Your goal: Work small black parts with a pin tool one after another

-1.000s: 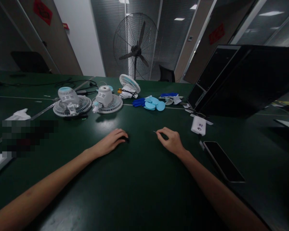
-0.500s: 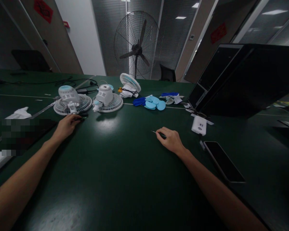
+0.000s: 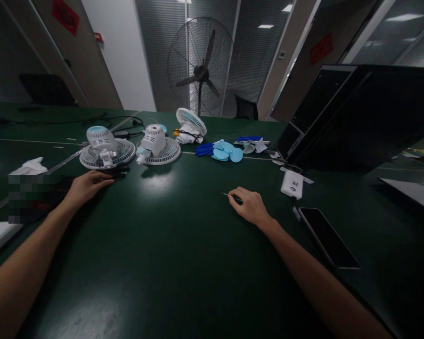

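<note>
My right hand (image 3: 249, 203) rests over the green table, its fingers closed round a small screwdriver (image 3: 237, 199) with a dark handle; the thin metal shaft points left. At the left, my left hand (image 3: 90, 186) lies low with thumb and fingers apart and nothing visible between them. Just beyond its fingertips is a small dark object (image 3: 120, 171), too dim to name. Behind it a white desk fan (image 3: 104, 146) lies face down on its grille, with a second white fan (image 3: 155, 143) beside it.
A third small fan (image 3: 190, 125) leans farther back. Near it are light-blue fan blades (image 3: 228, 151) and blue gloves (image 3: 204, 149). To the right are a white power bank (image 3: 292, 183), a phone (image 3: 328, 238) and a monitor (image 3: 360, 117). A white tissue (image 3: 30, 166) lies at left.
My left hand has drawn back a little to the left, away from the small dark object, and its fingers have loosened. My right hand with the screwdriver has hardly moved.
</note>
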Motion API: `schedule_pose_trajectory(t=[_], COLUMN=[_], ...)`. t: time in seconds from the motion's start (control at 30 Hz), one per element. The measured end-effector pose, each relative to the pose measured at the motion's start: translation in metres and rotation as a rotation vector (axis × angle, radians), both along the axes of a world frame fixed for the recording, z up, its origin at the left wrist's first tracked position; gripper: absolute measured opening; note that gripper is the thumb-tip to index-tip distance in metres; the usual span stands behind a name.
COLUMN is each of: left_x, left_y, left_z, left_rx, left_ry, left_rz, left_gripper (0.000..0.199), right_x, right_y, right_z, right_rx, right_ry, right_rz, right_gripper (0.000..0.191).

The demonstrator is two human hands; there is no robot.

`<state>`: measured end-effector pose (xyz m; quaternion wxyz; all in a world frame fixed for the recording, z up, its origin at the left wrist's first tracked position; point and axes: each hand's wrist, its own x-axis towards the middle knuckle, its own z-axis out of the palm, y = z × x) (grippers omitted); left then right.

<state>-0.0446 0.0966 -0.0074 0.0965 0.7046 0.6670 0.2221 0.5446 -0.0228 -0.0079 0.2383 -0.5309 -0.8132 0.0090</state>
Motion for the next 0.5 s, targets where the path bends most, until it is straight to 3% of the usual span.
schedule_pose_trajectory(t=[0.3,0.5], left_x=[-0.002,0.029], left_y=[-0.001,-0.004], left_z=[-0.002,0.006], left_rx=[0.041,0.260], left_ry=[0.052,-0.060], left_rz=[-0.079,-0.012], left_gripper=[0.067,0.051], right_x=[0.000,-0.001], right_y=[0.000,-0.001], right_z=[0.001,0.004], right_rx=[-0.023,-0.031], right_ry=[0.009,0.012], right_rz=[0.011,0.017], right_gripper=[0.016,0.016])
